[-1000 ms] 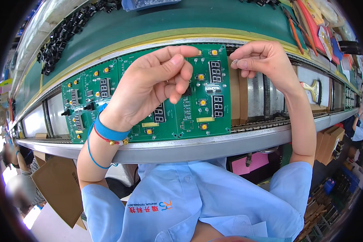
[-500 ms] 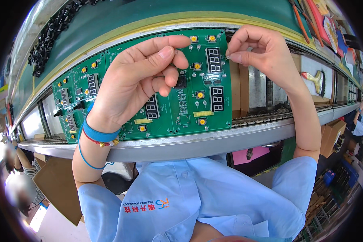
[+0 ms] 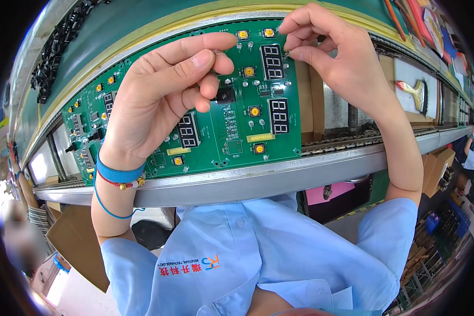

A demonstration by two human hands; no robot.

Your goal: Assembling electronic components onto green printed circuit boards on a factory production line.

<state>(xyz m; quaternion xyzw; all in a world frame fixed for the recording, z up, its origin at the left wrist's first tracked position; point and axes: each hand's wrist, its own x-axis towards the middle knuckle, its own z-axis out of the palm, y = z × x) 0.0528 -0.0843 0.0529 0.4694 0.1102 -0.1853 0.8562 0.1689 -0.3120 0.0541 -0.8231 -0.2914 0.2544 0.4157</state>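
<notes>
A green circuit board (image 3: 237,126) with red digit displays and yellow push buttons lies on the conveyor in front of me. My left hand (image 3: 158,100) hovers over the board's left half with its fingers curled, thumb and forefinger pinched on a tiny clear part (image 3: 215,51). My right hand (image 3: 342,58) is at the board's upper right edge, beside the top display (image 3: 273,62). Its thumb and forefinger are pinched on a tiny silvery part right against the board. A blue band and a bead bracelet circle my left wrist.
A second green board (image 3: 84,126) follows on the left. The grey metal conveyor rail (image 3: 300,176) runs across in front of my blue shirt. A wooden-handled brush (image 3: 413,92) lies on the right, black parts (image 3: 52,52) are piled at the upper left, and cardboard boxes (image 3: 437,166) stand below.
The board and both hands fill more of the view and sit higher. My left forefinger has stretched out toward my right hand, which stays pinched at the board's upper right edge.
</notes>
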